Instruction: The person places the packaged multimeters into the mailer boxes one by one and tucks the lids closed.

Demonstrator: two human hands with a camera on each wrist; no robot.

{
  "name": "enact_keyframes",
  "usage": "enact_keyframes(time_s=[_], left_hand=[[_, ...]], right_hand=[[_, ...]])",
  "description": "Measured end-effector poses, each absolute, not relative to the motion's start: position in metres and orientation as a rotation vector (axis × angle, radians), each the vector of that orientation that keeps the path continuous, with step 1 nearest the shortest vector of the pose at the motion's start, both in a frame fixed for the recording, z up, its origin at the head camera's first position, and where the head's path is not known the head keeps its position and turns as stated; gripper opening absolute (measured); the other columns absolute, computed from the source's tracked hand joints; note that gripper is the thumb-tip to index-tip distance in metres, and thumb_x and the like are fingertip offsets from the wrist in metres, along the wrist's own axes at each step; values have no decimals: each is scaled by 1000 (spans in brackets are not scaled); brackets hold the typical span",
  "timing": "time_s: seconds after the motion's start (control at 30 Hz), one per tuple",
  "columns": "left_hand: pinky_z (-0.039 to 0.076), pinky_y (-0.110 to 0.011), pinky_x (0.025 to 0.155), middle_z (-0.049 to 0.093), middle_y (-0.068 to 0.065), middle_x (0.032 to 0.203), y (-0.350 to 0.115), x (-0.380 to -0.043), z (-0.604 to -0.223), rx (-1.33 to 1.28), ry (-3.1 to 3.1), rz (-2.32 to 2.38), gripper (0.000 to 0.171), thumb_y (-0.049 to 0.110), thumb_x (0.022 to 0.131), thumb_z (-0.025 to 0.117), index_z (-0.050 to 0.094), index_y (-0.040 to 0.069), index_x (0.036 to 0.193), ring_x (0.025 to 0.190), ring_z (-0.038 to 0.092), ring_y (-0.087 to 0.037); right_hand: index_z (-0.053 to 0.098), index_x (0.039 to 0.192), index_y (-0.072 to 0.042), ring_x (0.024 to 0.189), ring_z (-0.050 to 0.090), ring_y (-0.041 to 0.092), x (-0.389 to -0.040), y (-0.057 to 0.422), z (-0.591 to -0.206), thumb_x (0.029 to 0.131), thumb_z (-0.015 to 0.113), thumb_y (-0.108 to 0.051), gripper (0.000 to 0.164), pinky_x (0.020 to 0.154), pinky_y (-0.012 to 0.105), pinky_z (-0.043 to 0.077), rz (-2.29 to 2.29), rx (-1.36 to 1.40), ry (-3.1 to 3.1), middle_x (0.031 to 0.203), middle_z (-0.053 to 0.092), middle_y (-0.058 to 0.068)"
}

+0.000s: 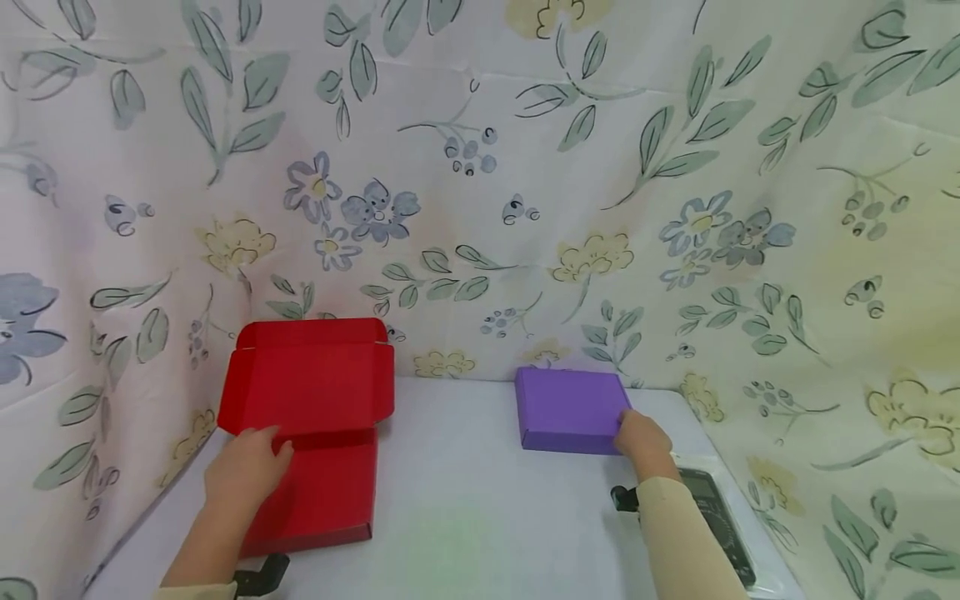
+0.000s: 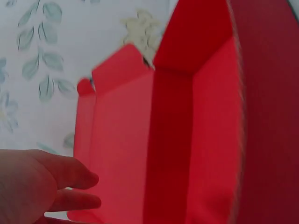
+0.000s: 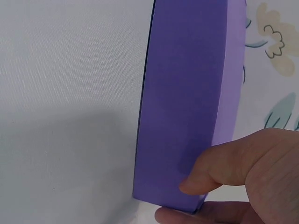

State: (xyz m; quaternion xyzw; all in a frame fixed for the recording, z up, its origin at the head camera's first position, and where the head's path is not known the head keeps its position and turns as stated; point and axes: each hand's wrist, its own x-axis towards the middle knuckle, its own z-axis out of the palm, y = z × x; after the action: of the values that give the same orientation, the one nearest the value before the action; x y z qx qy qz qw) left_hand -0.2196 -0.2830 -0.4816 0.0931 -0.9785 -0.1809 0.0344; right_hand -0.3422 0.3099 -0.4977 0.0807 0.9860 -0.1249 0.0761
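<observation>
On the left of the white table an open red cardboard box (image 1: 322, 492) stands with its lid (image 1: 315, 379) raised toward the curtain. My left hand (image 1: 243, 471) hovers at the lower left of that lid, fingers loosely extended and nothing gripped. In the left wrist view the fingertips (image 2: 91, 179) overlap the lid's inner face. A closed purple box (image 1: 573, 408) lies at the back right. My right hand (image 1: 643, 437) pinches its right end. The right wrist view shows the thumb (image 3: 201, 179) on one purple face and a finger (image 3: 187, 215) around the end edge.
Under the right forearm lies a dark rectangular item (image 1: 716, 517) in a pale package. A floral curtain (image 1: 480, 208) hangs behind the table and along both sides. White table surface (image 1: 457, 483) shows between the two boxes. Black mounts (image 1: 262, 575) are on both wrists.
</observation>
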Motion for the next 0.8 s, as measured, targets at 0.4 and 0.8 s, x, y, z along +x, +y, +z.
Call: enact_keyframes(time_s=[0.4,0.8], left_hand=[[52,-52,59,61,-31,94,-319,-206,-491,469,-3090,-546,43,20,95,62,57,-12,122,81,61,-41],[49,-43,60,62,-18,80,-345,-195,-519,602,-3175,-661,28,6,91,57,60,-17,108,72,55,-27]], right_hand=[[55,134,9,114,60,52,-337,314,-495,90,63,-4,47,85,64,51,-392,245,2949,129,60,35],[56,134,10,114,60,52,-335,310,-497,90,64,-4,46,86,65,51,-402,233,2952,129,60,35]])
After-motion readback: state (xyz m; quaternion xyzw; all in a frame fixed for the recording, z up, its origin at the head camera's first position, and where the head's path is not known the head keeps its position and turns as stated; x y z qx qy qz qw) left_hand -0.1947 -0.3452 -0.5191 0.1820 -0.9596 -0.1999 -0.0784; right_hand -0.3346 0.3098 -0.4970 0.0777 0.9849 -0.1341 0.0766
